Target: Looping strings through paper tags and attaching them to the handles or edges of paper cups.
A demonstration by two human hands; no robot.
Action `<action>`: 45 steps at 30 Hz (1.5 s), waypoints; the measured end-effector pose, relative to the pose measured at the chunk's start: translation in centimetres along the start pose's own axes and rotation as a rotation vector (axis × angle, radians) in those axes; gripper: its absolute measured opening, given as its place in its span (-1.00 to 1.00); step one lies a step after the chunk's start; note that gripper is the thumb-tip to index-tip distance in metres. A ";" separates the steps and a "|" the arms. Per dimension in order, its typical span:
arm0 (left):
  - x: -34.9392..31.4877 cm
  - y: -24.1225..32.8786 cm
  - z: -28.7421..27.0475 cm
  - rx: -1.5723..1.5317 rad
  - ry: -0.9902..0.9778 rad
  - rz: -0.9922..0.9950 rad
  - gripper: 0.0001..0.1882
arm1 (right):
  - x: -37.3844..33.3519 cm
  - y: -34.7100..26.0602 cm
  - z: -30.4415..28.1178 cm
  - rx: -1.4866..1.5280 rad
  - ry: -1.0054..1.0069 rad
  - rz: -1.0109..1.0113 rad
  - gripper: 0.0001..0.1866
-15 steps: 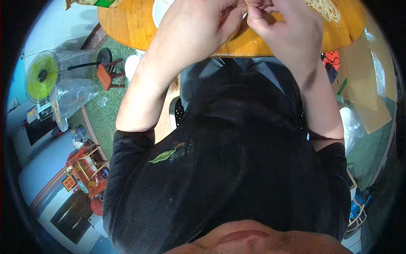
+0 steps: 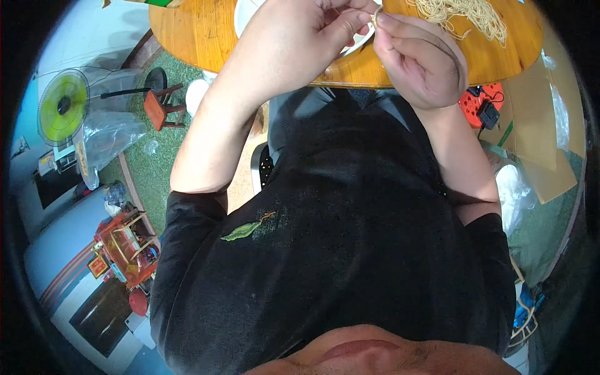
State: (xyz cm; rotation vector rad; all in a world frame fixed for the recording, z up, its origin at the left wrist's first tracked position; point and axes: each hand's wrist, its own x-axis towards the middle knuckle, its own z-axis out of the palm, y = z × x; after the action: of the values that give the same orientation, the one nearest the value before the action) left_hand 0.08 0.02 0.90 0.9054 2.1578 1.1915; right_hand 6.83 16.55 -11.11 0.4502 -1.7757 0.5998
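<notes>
At the near edge of the wooden table my two hands meet, their fingertips close together. My left hand (image 2: 312,34) is pinched, thumb against forefinger, at one side of a small beige strand of cord (image 2: 375,17). From the other side my right hand (image 2: 428,62) pinches the same strand, its palm turned partly up and its fingers curled. Just below the fingertips lies a white plate (image 2: 244,17), largely covered by my left hand and forearm. To the right of my right hand lies a loose heap of beige cord (image 2: 481,22).
The round wooden table (image 2: 190,37) runs off the top edge. On the floor at left stand a green fan (image 2: 64,105) and a small reddish stool (image 2: 156,111). Right of my lap are a red item with a black plug (image 2: 487,114) and cardboard (image 2: 531,106).
My right hand has rolled so more of its palm shows, and the pinched strand is now visible between the fingertips. More of the plate and cord heap shows as the view shifts slightly.
</notes>
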 end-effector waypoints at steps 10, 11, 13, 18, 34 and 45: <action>0.5 -1.0 -0.6 -0.026 -0.008 0.093 -0.92 | 0.0 -0.3 -0.2 0.044 -0.002 0.078 -0.67; 0.5 -1.2 -0.6 -0.071 -0.022 0.092 -0.93 | 0.2 -0.6 -0.3 -0.001 -0.059 0.125 -0.66; 1.4 -3.4 -0.7 -0.177 -0.069 0.331 -0.94 | 0.5 -0.8 -0.2 0.019 -0.058 0.137 -0.64; 1.3 -2.7 -0.7 -0.325 -0.073 0.054 -0.96 | -1.5 -0.3 0.8 0.382 0.136 0.306 -0.63; 1.9 -1.7 0.6 0.711 0.219 0.493 -0.88 | 0.3 -2.0 -1.6 1.227 0.236 1.094 -0.71; -3.2 -0.6 0.7 0.326 0.019 0.330 -0.36 | -1.4 -2.3 -3.1 1.096 0.063 1.076 -0.50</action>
State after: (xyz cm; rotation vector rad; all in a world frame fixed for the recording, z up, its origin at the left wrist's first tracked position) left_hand 2.44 -2.26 0.42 1.4405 2.3213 1.0062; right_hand 10.91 16.61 -11.43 0.1252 -1.3729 2.3379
